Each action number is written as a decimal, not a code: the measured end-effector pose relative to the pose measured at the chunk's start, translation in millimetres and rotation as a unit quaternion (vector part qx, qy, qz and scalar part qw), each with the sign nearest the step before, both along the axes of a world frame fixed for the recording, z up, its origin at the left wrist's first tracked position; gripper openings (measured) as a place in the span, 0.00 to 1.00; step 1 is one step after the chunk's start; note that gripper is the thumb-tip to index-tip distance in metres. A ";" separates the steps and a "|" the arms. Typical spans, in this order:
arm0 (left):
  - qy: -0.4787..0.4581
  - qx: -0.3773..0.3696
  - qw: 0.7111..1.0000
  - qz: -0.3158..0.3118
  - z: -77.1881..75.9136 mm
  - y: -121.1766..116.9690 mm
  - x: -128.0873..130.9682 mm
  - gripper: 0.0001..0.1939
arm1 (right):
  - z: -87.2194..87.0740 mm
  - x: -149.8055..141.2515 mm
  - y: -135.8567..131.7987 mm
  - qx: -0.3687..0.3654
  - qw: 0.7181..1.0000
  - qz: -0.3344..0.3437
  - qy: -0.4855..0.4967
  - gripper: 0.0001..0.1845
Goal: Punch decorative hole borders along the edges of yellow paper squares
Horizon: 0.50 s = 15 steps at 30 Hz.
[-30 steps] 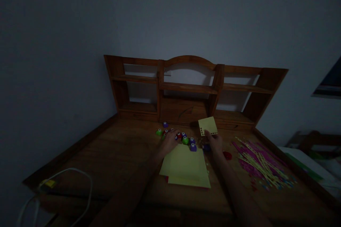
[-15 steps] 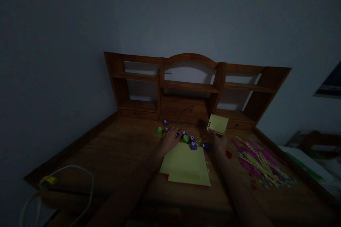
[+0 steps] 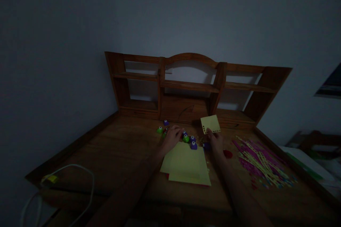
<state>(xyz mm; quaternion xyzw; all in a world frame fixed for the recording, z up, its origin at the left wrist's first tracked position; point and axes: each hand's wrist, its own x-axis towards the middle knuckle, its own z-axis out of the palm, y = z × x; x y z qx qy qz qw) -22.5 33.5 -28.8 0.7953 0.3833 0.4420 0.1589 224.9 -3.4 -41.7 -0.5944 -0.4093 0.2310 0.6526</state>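
Note:
The room is dim. My right hand (image 3: 215,141) pinches a small yellow paper square (image 3: 210,124) with punched holes along its left edge, holding it up over the wooden desk (image 3: 114,152). My left hand (image 3: 172,137) rests among several small green and purple paper punches (image 3: 185,138), its fingers curled over them; I cannot make out whether it grips one. A stack of yellow sheets (image 3: 185,165) lies just in front of both hands.
A wooden shelf unit (image 3: 189,88) stands at the back of the desk. A heap of pink and yellow paper strips (image 3: 259,165) lies at the right. A red piece (image 3: 227,154) sits beside my right wrist. A white cable (image 3: 66,184) loops at the left front corner.
The yellow square swung right and tilted, then came back left towards the punches. My left hand crept forward onto the punches.

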 end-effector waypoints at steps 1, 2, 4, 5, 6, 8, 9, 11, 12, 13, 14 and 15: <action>-0.006 -0.001 1.000 0.000 0.2 -0.1 0.4 0.18 | 0.5 -3.6 -0.9 0.001 1.000 0.006 -0.021 0.26; -0.009 -0.003 1.000 -0.001 0.0 -0.2 0.8 0.18 | 1.0 -7.6 -1.9 0.001 0.999 0.011 -0.044 0.27; -0.006 -0.008 1.000 -0.009 -1.3 -0.1 1.2 0.19 | 1.6 -15.7 -3.5 -0.002 0.997 0.028 -0.078 0.28; -0.004 -0.008 1.000 -0.012 -2.2 0.0 1.3 0.19 | 1.7 -19.2 -4.1 -0.004 0.995 0.042 -0.086 0.29; -0.001 -0.004 1.000 -0.014 -3.1 0.2 1.3 0.19 | 1.5 -22.2 -4.5 -0.006 0.994 0.055 -0.092 0.30; 0.005 0.006 1.000 -0.017 -4.6 0.5 1.4 0.18 | 0.9 -26.1 -4.7 -0.009 0.992 0.081 -0.095 0.30; 0.008 0.011 1.000 -0.018 -4.9 0.6 1.4 0.18 | 0.6 -27.2 -4.7 -0.009 0.992 0.091 -0.092 0.30; 0.009 0.016 1.000 -0.018 -5.0 0.2 1.9 0.18 | 0.8 -28.4 -4.7 -0.009 0.992 0.101 -0.076 0.29; 0.007 0.015 1.000 -0.018 -4.6 -0.2 2.3 0.18 | 1.3 -28.7 -4.9 -0.009 0.993 0.104 -0.061 0.29; 0.002 0.014 1.000 -0.017 -4.0 -0.8 2.7 0.18 | 2.1 -28.9 -5.1 -0.008 0.993 0.107 -0.041 0.28; -0.002 0.012 1.000 -0.017 -3.1 -1.7 3.1 0.19 | 3.1 -29.1 -5.4 -0.007 0.993 0.113 -0.017 0.27; -0.006 0.010 1.000 -0.018 -1.9 -2.9 3.5 0.19 | 4.2 -29.0 -5.7 -0.007 0.993 0.120 0.010 0.27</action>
